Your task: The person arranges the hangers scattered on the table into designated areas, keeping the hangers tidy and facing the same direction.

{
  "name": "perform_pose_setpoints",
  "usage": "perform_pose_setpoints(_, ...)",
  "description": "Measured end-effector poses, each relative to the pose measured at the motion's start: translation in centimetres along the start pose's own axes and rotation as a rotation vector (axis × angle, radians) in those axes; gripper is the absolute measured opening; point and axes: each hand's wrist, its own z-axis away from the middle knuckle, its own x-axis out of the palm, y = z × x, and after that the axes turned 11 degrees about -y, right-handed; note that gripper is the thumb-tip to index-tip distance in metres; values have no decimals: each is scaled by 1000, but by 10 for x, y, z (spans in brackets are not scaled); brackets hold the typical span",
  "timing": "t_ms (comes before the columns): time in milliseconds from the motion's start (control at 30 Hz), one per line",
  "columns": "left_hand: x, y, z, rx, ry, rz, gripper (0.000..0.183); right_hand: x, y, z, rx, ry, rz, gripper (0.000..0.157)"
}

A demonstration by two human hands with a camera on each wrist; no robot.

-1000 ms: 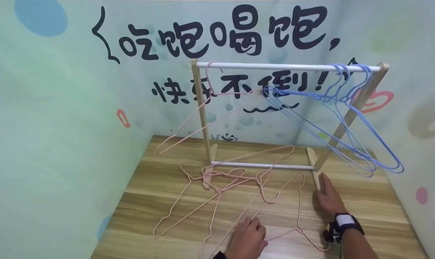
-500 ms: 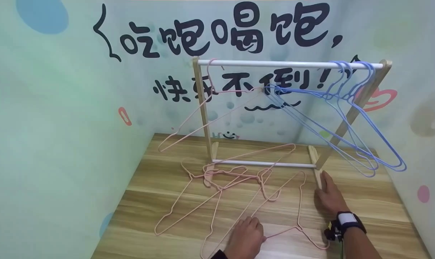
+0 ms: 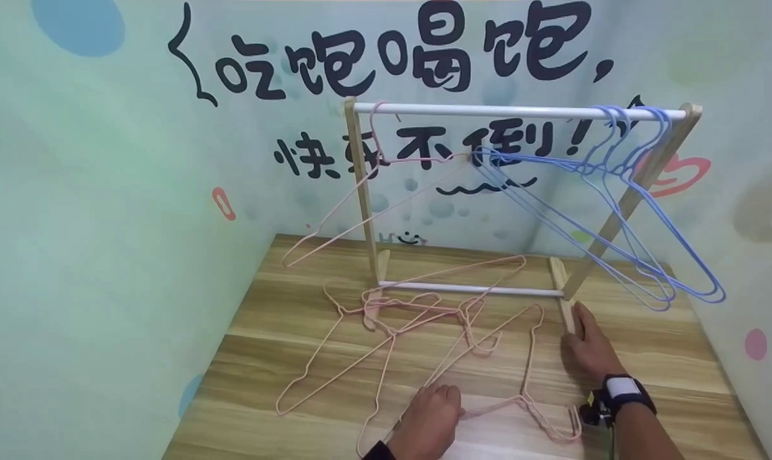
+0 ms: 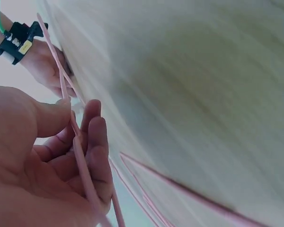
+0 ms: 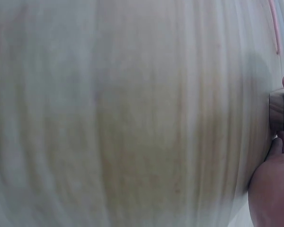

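My left hand [image 3: 427,418] pinches the wire of a pink hanger [image 4: 85,175] between thumb and fingers, low at the front of the table. That hanger's hook lies toward my right wrist. My right hand [image 3: 594,351] grips the right wooden foot [image 3: 568,316] of a small clothes rack, thumb on one side and fingers on the other. Several more pink hangers [image 3: 335,374] lie overlapping on the table, left of and beyond my left hand. On the rack's white top rod [image 3: 488,110] hang one pink hanger [image 3: 374,131] at the left and several blue hangers [image 3: 546,161] at the right.
A white lower rod [image 3: 469,289] joins the rack's wooden sides near the table. The wood-grain table [image 3: 258,358] is bounded by a patterned wall [image 3: 105,223] at the left, back and right. The blue hangers stick out beyond the rack's right post [image 3: 629,198].
My left hand has taken the pink hanger up a little; its hook end has tilted and shifted left. My right hand stays on the rack's foot. The head view has tilted slightly down.
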Motion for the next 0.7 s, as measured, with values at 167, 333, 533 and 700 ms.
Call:
perform_pose_setpoints(167,-5,-6,2,-50,5,141,24,0,0,0,6,-6,-39,84)
perform_pose_setpoints(333,-11,-13,4,-38,30,288,4,1,-1,1,24,-16,-96,86)
perform_pose_setpoints(533,-20,-19,4,14,155,336,8,1,1,2,-11,-18,-109,85)
perform_pose_setpoints(700,-28,-22,3,19,237,348,9,1,2,0,-26,5,-32,81)
